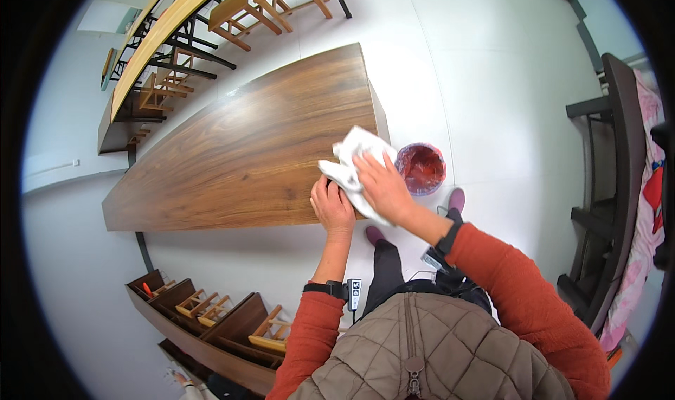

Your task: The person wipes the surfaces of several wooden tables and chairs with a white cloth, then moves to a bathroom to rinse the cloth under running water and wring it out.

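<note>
A bunched white cloth (364, 149) lies over the near right corner of a long wood-grain table (237, 157). My right hand (385, 186) is spread on top of the cloth and holds it from above. Against the cloth's lower left edge, my left hand (333, 205) has its fingers curled near the tabletop. A small dark patch shows between those fingers and the cloth; whether it is an object or shadow is unclear. Just right of the table's end, a round bin with a red liner (422, 169) stands on the floor.
Wooden stools (232, 18) stand by a light-topped table (174, 28) at upper left. More small stools sit in a dark compartmented unit (211, 329) at lower left, near another person's hand (181, 377). A dark bench-like frame (622, 189) with pink fabric (635, 273) lines the right.
</note>
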`<action>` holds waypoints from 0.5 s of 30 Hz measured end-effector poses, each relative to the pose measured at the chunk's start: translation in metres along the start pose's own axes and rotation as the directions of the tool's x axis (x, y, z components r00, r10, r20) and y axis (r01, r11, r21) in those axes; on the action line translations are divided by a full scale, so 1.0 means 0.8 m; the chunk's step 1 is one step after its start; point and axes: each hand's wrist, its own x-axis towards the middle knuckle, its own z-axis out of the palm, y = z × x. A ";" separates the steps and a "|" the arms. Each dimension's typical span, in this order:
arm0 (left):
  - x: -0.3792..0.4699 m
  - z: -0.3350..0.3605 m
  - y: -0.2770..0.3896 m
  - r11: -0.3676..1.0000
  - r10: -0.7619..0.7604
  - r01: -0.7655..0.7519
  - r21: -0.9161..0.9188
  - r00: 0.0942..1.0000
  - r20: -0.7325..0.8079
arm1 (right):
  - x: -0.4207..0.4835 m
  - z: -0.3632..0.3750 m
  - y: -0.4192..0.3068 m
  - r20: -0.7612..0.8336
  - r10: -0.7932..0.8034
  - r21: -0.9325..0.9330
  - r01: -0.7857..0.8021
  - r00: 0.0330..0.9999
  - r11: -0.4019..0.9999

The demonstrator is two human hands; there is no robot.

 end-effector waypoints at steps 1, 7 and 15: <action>0.000 0.001 -0.001 1.000 0.009 -0.009 -0.017 1.000 0.007 | -0.016 -0.006 -0.004 0.084 -0.016 0.012 0.015 0.996 1.000; 0.011 -0.007 -0.005 0.998 0.012 -0.011 -0.061 0.999 0.031 | 0.019 -0.020 0.033 0.080 -0.007 -0.162 0.020 0.997 0.987; 0.020 -0.017 -0.016 0.994 0.082 -0.083 -0.078 0.997 -0.015 | 0.243 -0.019 0.131 -0.135 0.058 -0.165 -0.080 0.989 0.983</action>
